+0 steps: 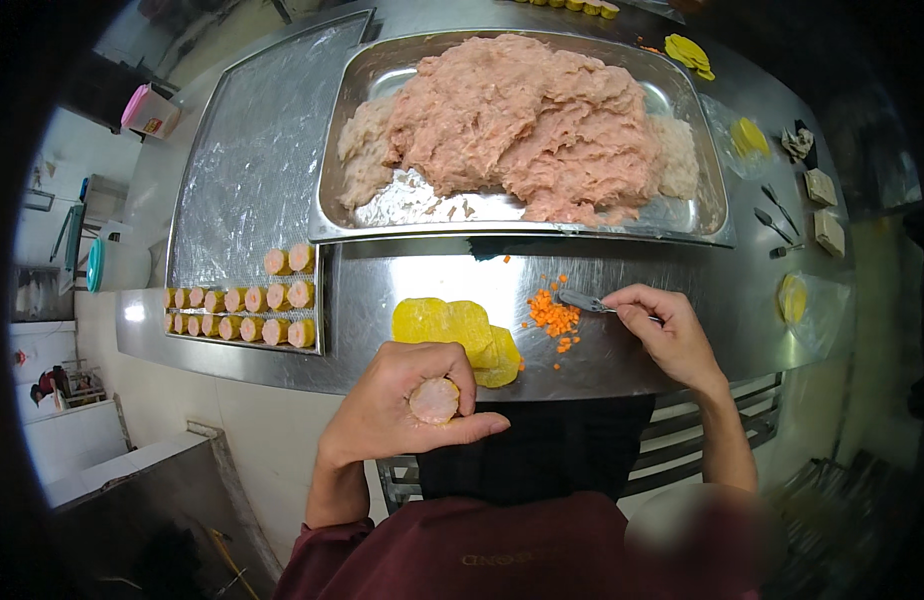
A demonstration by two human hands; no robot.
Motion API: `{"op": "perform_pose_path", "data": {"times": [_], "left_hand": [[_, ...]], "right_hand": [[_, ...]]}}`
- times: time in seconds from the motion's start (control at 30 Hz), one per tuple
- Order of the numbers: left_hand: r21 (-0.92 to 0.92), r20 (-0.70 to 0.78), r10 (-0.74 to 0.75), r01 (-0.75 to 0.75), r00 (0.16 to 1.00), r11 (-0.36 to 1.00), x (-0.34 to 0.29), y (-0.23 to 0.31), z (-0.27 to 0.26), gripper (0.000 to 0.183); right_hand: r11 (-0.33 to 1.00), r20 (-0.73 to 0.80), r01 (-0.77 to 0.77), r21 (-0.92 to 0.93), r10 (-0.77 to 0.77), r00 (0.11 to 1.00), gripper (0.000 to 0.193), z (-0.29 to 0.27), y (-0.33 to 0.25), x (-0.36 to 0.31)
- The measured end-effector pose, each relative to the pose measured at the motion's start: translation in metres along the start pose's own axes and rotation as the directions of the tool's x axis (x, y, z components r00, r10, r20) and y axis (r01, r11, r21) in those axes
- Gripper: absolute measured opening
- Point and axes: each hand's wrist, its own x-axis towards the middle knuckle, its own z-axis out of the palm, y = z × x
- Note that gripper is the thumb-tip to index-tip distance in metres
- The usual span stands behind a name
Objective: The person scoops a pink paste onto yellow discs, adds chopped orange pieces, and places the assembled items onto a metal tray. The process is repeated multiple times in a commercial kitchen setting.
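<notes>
My left hand (pixel 402 405) is closed round a meat-filled roll (pixel 434 400), its round pale pink end turned up and a sliver of yellow wrapper at its edge. In my right hand (pixel 672 335) is the handle of a small metal spreader (pixel 585 301), pinched between thumb and fingers. The spreader's blade lies at the edge of a heap of diced carrot (pixel 554 316) on the steel table. Just beyond my left hand are several overlapping flat yellow wrappers (pixel 437 322), partly hidden by that hand.
A deep metal pan (pixel 522 232) of pink minced meat (pixel 522 120) stands across the table (pixel 372 270). Left of it, a film-lined tray (pixel 252 150) holds rows of filled yellow rolls (pixel 253 299). Bagged wrappers (pixel 794 299) and spare utensils (pixel 774 222) lie at the right.
</notes>
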Motion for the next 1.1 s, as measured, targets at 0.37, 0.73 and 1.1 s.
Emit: {"op": "perform_pose_path", "data": {"times": [0.37, 0.73, 1.1], "left_hand": [[-0.015, 0.062, -0.054, 0.055, 0.997, 0.998, 0.019, -0.023, 0.022, 0.031], [-0.037, 0.072, -0.151, 0.154, 0.986, 0.987, 0.034, -0.041, 0.048, 0.032], [-0.015, 0.072, -0.111, 0.112, 0.991, 0.994, 0.034, -0.044, 0.045, 0.032]], "right_hand": [[0.988, -0.015, 0.057, -0.141, -0.059, 0.998, 0.023, 0.007, 0.004, -0.009], [0.990, 0.028, 0.109, 0.094, -0.112, 0.993, 0.024, 0.015, 0.016, -0.002], [0.966, 0.107, -0.147, 0.212, 0.126, 0.986, 0.025, 0.000, 0.006, -0.014]]}}
